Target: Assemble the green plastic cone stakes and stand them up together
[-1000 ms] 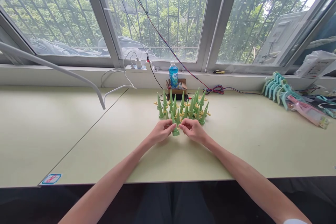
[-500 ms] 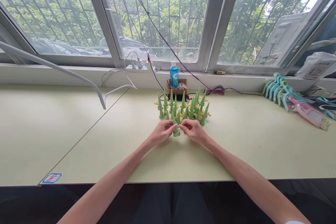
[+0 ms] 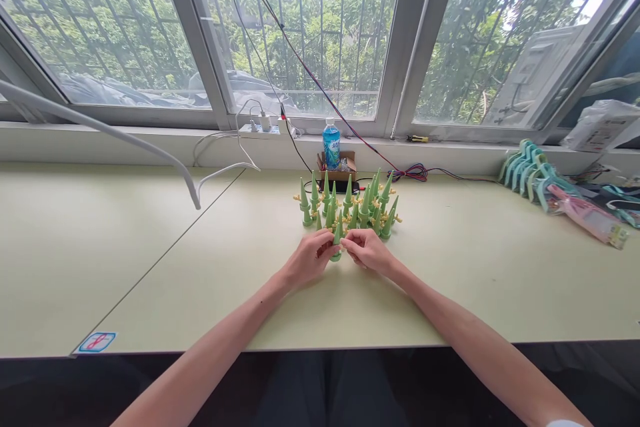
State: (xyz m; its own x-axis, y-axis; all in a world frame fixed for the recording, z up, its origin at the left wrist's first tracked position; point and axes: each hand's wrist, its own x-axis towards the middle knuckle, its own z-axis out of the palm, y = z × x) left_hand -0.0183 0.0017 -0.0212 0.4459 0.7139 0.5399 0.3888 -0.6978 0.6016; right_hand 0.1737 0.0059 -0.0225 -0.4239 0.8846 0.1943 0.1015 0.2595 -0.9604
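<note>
My left hand (image 3: pixel 311 257) is closed around the lower part of a green watering spike (image 3: pixel 337 235). The spike's tapered tip points up, with its collar low near the tabletop. At its right side, the thumb and forefinger of my right hand (image 3: pixel 369 249) are pinched together on its small yellow valve, mostly covered by the fingertips. Just beyond both hands, several more green watering spikes (image 3: pixel 365 208) stand in a cluster, many with yellow valves sticking out sideways.
A blue bottle (image 3: pixel 331 145) and a small cardboard box (image 3: pixel 349 164) stand behind the cluster. Bundled cables (image 3: pixel 413 171) lie to their right. Green hangers (image 3: pixel 527 170) and a pink package (image 3: pixel 585 212) are at far right. A white curved arm (image 3: pixel 165 150) reaches in from the left.
My left hand has shifted its grip lower on the spike, and the spike has turned more upright and moved slightly right. My right hand stays nearly in place, still pinched.
</note>
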